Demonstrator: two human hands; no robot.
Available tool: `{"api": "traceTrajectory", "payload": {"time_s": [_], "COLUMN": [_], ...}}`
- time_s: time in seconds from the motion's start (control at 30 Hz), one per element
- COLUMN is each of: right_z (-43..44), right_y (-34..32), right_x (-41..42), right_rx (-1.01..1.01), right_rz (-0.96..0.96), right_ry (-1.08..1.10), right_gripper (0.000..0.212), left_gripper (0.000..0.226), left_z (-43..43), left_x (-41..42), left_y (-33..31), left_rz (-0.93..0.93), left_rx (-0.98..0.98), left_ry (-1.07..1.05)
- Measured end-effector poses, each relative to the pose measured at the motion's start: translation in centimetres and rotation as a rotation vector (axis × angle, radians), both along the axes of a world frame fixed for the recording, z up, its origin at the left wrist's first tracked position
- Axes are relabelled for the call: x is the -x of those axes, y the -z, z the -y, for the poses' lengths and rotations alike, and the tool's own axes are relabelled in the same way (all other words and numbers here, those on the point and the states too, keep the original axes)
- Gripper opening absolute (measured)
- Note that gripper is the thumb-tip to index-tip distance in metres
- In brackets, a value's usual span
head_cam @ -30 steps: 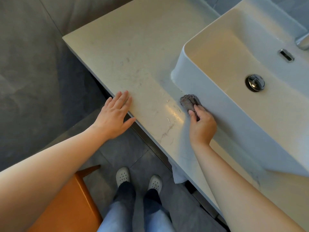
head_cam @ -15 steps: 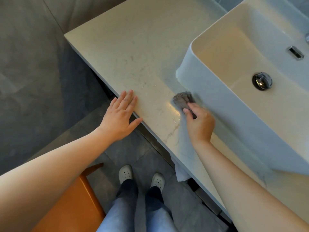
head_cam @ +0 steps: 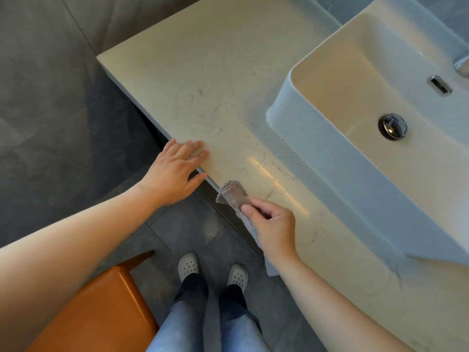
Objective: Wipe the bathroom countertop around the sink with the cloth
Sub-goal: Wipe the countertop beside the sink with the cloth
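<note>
A beige marbled countertop carries a white rectangular vessel sink on its right side. My right hand pinches a small grey cloth at the counter's front edge, well left of the sink's near corner. The cloth's free end overhangs the edge a little. My left hand lies flat with fingers spread on the front edge, a hand's width left of the cloth, holding nothing.
The sink has a chrome drain plug, an overflow slot and a tap at the far right. An orange stool stands by my left leg on the dark tiled floor. A pale towel hangs under the counter edge.
My right hand has dragged the cloth away from the sink's base to the counter's front edge. My left hand has stayed planted on the edge.
</note>
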State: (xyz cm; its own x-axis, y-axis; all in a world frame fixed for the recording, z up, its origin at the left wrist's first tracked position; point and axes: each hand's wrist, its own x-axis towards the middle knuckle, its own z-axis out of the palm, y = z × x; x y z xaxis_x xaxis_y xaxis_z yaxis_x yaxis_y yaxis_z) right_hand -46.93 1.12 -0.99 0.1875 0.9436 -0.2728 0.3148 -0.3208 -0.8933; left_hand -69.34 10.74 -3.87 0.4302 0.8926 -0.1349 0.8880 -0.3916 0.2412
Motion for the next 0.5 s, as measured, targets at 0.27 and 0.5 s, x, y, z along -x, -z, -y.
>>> {"api": "traceTrajectory", "payload": {"time_s": [0.27,0.5], "right_z": [-9.2,-11.2], "right_y": [0.0,3.7], "right_x": [-4.8,-3.5], "right_rx": [-0.247,-0.245], "right_rz": [0.437,0.632], "right_ry": [0.206,0.171], "right_gripper": [0.028,0.029], "left_gripper": [0.068,0.067], "left_z": [0.3,0.0], "left_x": [-0.2,0.1], "left_y": [0.2,0.0], "left_rz": [0.038,0.066], "left_rx": [0.015,0.005], "left_ry": [-0.019,0.005]}}
